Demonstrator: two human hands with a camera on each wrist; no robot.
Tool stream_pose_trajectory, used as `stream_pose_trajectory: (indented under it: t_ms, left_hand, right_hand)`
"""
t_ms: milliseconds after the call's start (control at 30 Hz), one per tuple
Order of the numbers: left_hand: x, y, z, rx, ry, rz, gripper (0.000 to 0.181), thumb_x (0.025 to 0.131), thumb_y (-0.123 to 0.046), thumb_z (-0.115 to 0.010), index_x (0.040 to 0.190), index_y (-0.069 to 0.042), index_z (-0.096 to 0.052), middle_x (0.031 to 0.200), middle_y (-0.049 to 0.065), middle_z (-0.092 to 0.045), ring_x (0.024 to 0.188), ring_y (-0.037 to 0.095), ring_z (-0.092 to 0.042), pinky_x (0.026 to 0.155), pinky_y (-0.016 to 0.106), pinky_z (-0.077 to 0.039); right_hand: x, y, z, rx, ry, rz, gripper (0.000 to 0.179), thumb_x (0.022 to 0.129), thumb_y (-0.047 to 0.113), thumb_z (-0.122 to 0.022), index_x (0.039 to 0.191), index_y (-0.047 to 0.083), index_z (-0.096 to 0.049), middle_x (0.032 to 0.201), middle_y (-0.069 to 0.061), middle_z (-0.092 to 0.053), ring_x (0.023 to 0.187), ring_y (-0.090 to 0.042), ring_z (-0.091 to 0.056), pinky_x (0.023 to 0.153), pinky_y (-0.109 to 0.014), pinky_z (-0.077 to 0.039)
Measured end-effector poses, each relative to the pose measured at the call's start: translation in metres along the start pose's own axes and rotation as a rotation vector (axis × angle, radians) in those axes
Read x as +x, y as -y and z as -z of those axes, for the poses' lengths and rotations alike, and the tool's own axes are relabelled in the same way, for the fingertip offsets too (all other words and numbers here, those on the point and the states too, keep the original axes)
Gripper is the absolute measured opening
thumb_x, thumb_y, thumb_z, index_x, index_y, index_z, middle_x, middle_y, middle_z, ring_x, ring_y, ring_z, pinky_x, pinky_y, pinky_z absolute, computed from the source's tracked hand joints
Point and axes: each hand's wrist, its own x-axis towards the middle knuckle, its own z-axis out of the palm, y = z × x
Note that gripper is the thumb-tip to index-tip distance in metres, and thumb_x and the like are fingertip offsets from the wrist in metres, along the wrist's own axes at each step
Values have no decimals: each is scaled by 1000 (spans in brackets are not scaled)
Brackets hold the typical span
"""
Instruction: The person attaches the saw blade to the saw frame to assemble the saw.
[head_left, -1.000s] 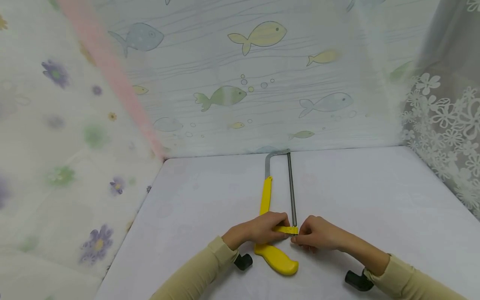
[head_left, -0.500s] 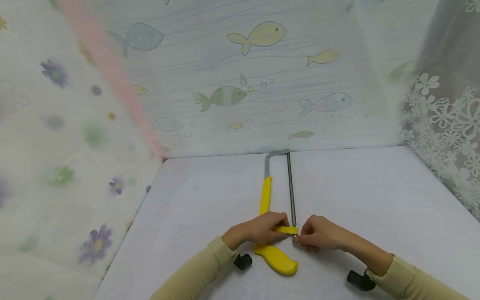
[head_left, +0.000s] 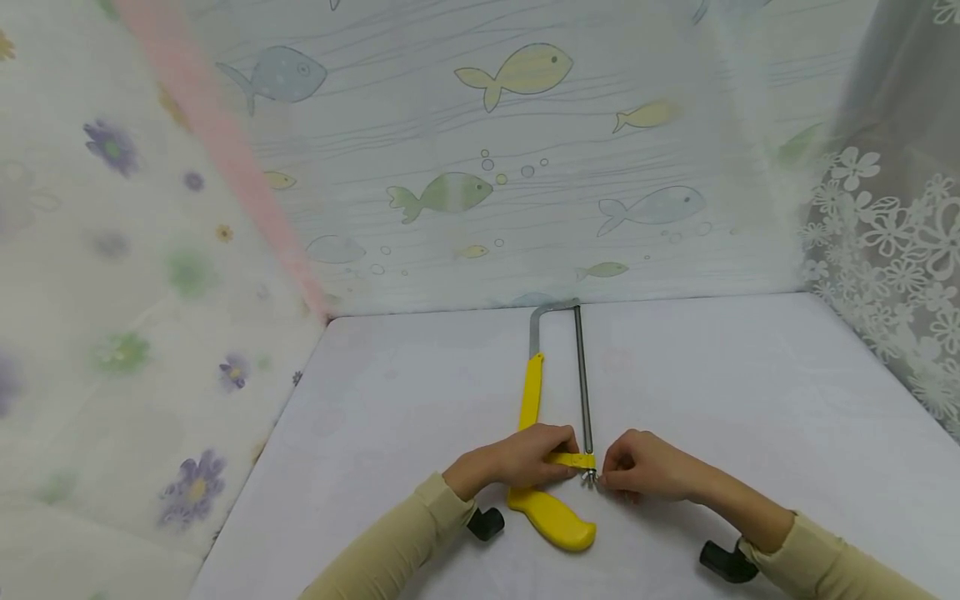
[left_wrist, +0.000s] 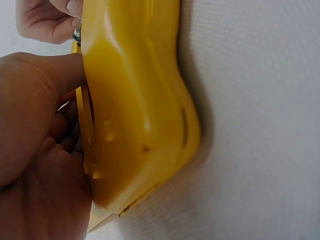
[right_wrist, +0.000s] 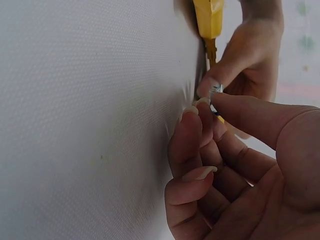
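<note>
A hacksaw (head_left: 531,392) with a yellow grip and a grey metal front bow lies on the white table. Its dark blade (head_left: 582,375) runs along the right side. My left hand (head_left: 528,454) holds the frame by the yellow blade bracket (head_left: 573,460); the left wrist view shows the yellow handle (left_wrist: 135,100) close up beside that hand. A small silver wing nut (head_left: 590,477) sits at the near end of the bracket. My right hand (head_left: 645,467) has its fingers curled, with thumb and fingertips at the wing nut's right edge. In the right wrist view the thumb partly covers the nut.
The white tabletop (head_left: 420,383) meets a fish-print curtain (head_left: 450,225) at the back. A flower-print cloth (head_left: 150,333) hangs at the left, a lace curtain (head_left: 900,242) at the right. Black wrist devices (head_left: 727,562) are under both forearms.
My right hand has shifted slightly to the right, and the wing nut, largely covered by its fingers before, now shows in the head view. My left hand and the hacksaw stay put.
</note>
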Motion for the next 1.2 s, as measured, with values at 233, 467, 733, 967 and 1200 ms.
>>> stream_pose_trajectory:
  t_ms: [233, 467, 733, 967, 1200]
  left_hand:
    - [1, 1, 0, -20, 8, 12, 14, 101, -21, -67, 110, -16, -59, 97, -11, -60, 82, 2, -50, 76, 15, -45]
    - [0, 0, 0, -19, 6, 15, 13, 101, -21, -68, 110, -15, -59, 97, -11, -60, 82, 3, -50, 77, 15, -45]
    - [0, 0, 1, 13, 3, 0, 13, 101, -21, -67, 110, -15, -59, 99, -10, -62, 86, 2, -52, 81, 14, -45]
    - [0, 0, 1, 8, 5, -6, 13, 101, -21, -67, 109, -15, -58, 99, -10, -62, 87, 2, -53, 83, 14, -46]
    - [0, 0, 1, -5, 10, -11, 13, 102, -20, -66, 110, -14, -58, 100, -10, -62, 87, 1, -53, 83, 14, -46]
  right_hand:
    - [2, 2, -1, -10, 15, 13, 17, 95, 16, -70, 80, 8, -72, 64, 3, -61, 55, -8, -51, 52, -23, -41]
    - [4, 4, -2, -7, 23, -10, 18, 95, 16, -69, 80, 8, -73, 64, 0, -62, 53, -9, -53, 50, -22, -40]
    - [5, 7, -4, 42, 53, -39, 18, 95, 15, -66, 81, 6, -74, 66, -2, -63, 54, -12, -53, 51, -23, -40]
    - [6, 9, -6, 51, 55, -64, 30, 98, 24, -67, 75, 6, -73, 65, -4, -65, 54, -12, -54, 51, -23, -41]
    - [8, 9, -8, 50, 27, -69, 34, 98, 27, -68, 72, 6, -73, 62, -3, -64, 53, -14, -55, 51, -25, -43]
